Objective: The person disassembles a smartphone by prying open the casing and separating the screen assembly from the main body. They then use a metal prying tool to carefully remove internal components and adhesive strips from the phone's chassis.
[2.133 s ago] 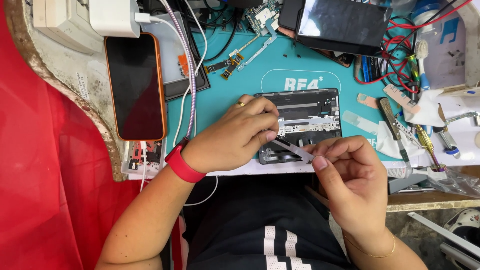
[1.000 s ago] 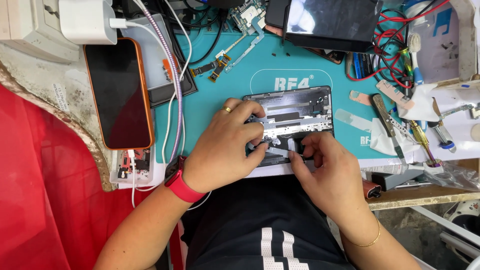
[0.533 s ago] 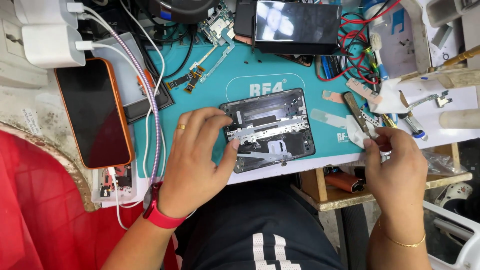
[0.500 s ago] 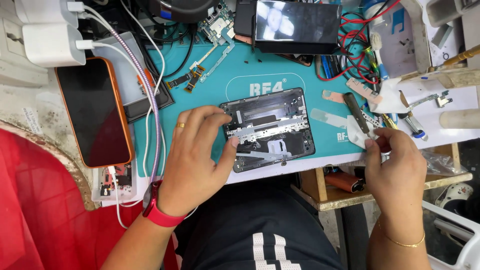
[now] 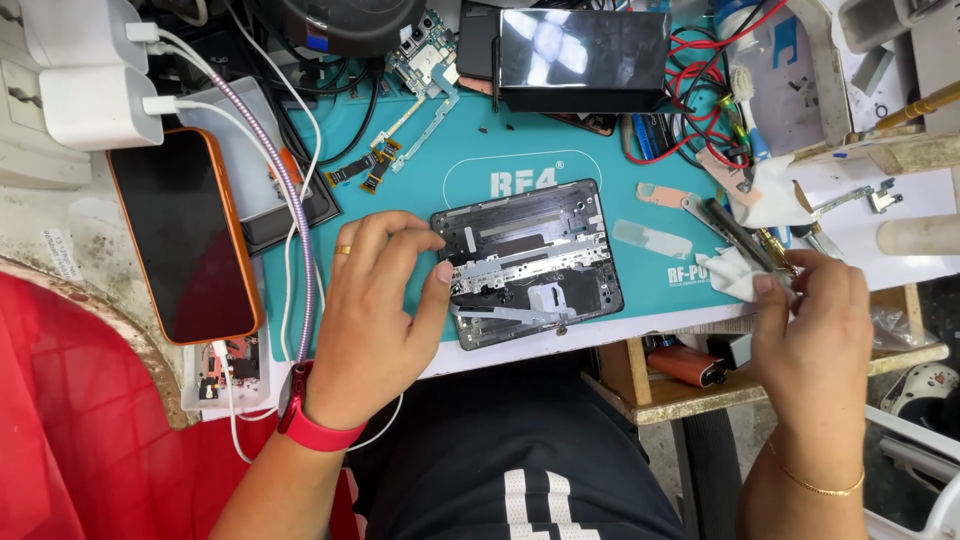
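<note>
While left hand [image 5: 375, 310] steadies phone frame [image 5: 528, 262] (opened), right hand [image 5: 812, 320] grips tweezers [image 5: 735, 225].

A matt teal rubber-like work mat [image 5: 560, 150] carries an opened phone frame [image 5: 528, 262] of dull dark plastic crossed by bright, brushed-looking metal strips, steadied by the left hand [image 5: 375, 310], which wears a smooth red plastic-like wristband [image 5: 312, 425] and a shiny gold-coloured ring [image 5: 343, 250]. The right hand [image 5: 815, 330], a thin gold-coloured chain at its wrist, touches crumpled white paper or cloth [image 5: 732, 275] beside steel-grey metal tweezers [image 5: 735, 228]. Glossy black glass fronts the orange-cased phone [image 5: 185, 235] at left and the mirror-bright dark screen [image 5: 583, 45] at top, near smooth white plastic chargers [image 5: 85, 70] and a chipped, rough pale tabletop edge [image 5: 60, 240].
</note>
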